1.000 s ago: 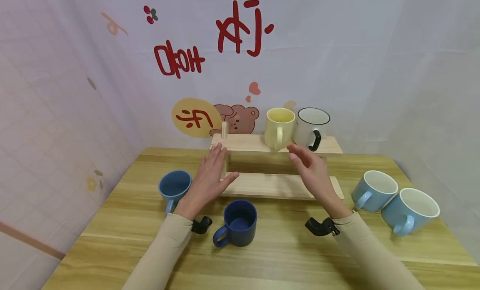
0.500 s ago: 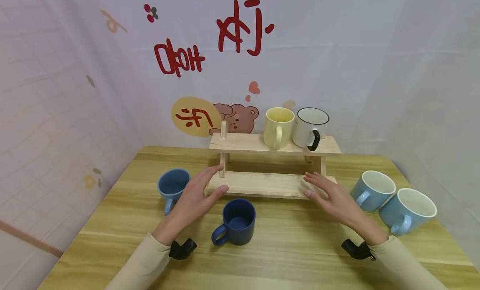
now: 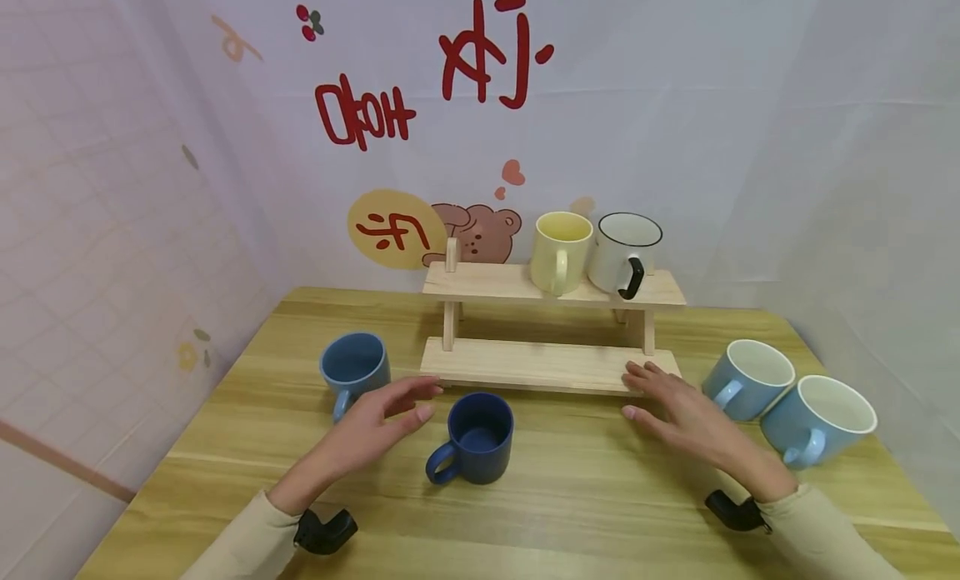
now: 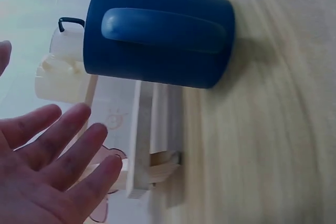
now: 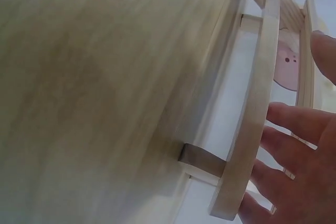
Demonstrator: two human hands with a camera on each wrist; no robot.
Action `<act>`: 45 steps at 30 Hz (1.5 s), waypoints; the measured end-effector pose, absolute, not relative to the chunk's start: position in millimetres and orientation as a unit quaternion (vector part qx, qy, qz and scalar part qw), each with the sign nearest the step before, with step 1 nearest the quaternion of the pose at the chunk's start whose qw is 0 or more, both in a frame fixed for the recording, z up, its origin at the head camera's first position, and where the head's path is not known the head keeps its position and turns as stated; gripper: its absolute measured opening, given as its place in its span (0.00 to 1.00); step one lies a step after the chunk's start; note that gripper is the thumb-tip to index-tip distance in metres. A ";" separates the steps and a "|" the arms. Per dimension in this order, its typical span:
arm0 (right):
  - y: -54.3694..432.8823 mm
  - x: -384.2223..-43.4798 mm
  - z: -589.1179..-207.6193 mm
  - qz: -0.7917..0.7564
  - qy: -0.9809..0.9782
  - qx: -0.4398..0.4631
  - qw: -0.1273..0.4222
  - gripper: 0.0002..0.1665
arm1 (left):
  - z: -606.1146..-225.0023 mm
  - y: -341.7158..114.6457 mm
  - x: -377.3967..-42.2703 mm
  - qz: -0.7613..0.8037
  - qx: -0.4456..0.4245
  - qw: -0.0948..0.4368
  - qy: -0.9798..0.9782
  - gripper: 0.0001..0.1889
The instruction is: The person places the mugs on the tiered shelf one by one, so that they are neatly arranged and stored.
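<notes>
My left hand (image 3: 375,426) hovers with relaxed fingers between the medium-blue mug (image 3: 354,370) and the dark blue mug (image 3: 482,438), holding nothing. In the left wrist view its fingers (image 4: 68,150) are spread and the dark blue mug (image 4: 163,32) stands beside them, handle facing the camera. My right hand (image 3: 686,413), also holding nothing, has its fingertips at the front right of the lower shelf of the wooden rack (image 3: 547,365). The right wrist view has its fingers (image 5: 294,156) overlapping the shelf edge (image 5: 252,114). On the top shelf stand a yellow mug (image 3: 561,255) and a white mug (image 3: 618,259) with black rim and handle.
Two light blue mugs (image 3: 750,382) stand side by side at the right of the wooden table (image 3: 555,513). A printed white cloth (image 3: 675,130) hangs behind the rack and along both sides.
Both hands have come down from the rack's upper shelf toward me and apart, the left toward the lower left, the right toward the lower right. The mugs stay in place.
</notes>
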State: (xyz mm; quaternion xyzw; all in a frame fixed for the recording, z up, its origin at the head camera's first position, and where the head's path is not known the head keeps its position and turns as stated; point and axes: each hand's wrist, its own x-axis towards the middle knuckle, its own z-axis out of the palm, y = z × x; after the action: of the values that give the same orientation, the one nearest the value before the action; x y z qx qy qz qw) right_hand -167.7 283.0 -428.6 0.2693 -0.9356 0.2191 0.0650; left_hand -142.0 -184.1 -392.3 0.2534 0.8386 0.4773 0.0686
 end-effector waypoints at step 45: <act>290.2 -165.1 -436.9 0.217 -0.933 0.276 0.085 0.31 | -433.6 -170.7 -133.1 0.606 0.287 0.234 0.704 0.19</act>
State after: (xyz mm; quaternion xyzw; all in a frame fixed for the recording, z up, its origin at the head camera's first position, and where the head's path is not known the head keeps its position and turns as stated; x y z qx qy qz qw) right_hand -165.1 290.2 -436.9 0.2756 -0.9326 0.2169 0.0850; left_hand -133.1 -170.7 -433.6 0.2865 0.7045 0.6056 0.2341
